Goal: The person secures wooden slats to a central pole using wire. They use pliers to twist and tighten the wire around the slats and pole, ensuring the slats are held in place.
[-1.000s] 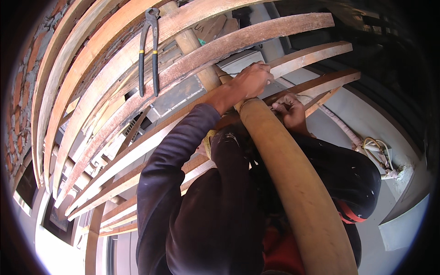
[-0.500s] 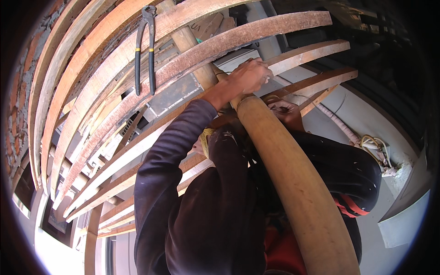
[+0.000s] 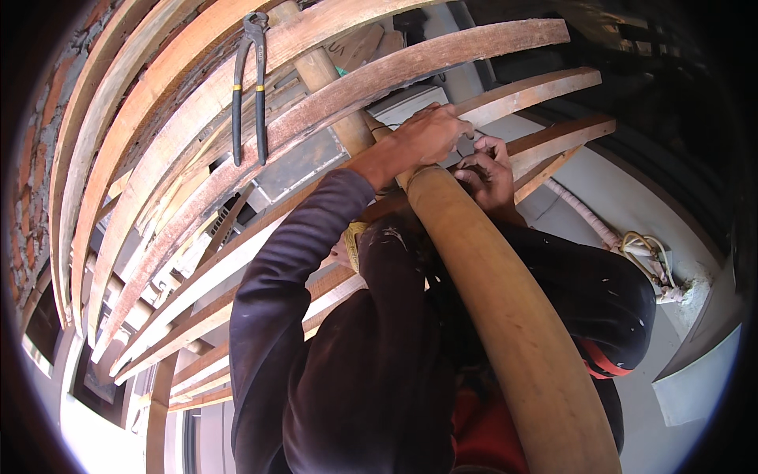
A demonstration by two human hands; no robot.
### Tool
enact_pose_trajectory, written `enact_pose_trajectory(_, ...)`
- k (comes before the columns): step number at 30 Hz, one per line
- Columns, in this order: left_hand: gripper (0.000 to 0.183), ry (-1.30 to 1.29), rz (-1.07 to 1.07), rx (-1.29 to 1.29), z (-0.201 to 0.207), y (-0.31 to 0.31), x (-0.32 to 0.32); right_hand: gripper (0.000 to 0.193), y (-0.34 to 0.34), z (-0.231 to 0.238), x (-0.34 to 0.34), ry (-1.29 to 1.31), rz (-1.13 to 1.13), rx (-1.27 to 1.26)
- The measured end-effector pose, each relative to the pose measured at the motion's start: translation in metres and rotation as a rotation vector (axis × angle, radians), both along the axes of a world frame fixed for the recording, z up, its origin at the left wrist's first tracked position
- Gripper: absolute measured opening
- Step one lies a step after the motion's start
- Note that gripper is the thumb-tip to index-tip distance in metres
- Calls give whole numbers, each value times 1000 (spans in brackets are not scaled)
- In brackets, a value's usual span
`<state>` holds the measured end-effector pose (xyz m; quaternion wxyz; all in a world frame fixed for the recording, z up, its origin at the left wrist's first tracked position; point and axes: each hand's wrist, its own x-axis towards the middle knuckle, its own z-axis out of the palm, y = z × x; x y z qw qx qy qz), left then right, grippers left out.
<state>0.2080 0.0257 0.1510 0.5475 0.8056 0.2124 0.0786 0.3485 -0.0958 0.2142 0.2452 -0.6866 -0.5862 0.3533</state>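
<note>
My left hand (image 3: 426, 136) curls over the bamboo pole (image 3: 501, 304), right hand (image 3: 491, 170) pinched nearly closed just right of it (can't tell what either's gripping). Thin wire (image 3: 477, 133) right of the pole: probably light, springy; I'd pinch it close in.

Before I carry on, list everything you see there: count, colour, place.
Pincers: one, grey head, black handles with yellow bands, across beams upper left
Wooden beams: about ten, tan to reddish brown, left and top
Bamboo pole: one, tan, lower edge up to the hands
Round post: one, tan, under the upper beams
Thin strand: at least one, dark, between the hands
Brick wall: one, red and grey, left edge
Wrapped pipe: one, pinkish, right
Left sleeve: one, dark, left of the pole
Left hand: one, bare, at the pole's upper end
Right hand: one, bare, right of the pole
</note>
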Motion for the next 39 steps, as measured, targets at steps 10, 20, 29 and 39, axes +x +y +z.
enact_pose_trajectory(10, 58, 0, -101, -195, 7, 11, -6, 13, 4, -19, 4, 59, 40, -35)
enact_pose_trajectory(20, 28, 24, 423, -100, 53, -22, -71, 13, 16, 11, 5, -93, 131, -50)
enact_pose_trajectory(29, 39, 203, 216, -311, -16, 1, -57, 7, 13, 5, 12, -62, 249, 9)
enact_pose_trajectory(39, 20, 108, 292, -239, -25, 2, -71, 6, 12, 11, 7, -1, 176, -12)
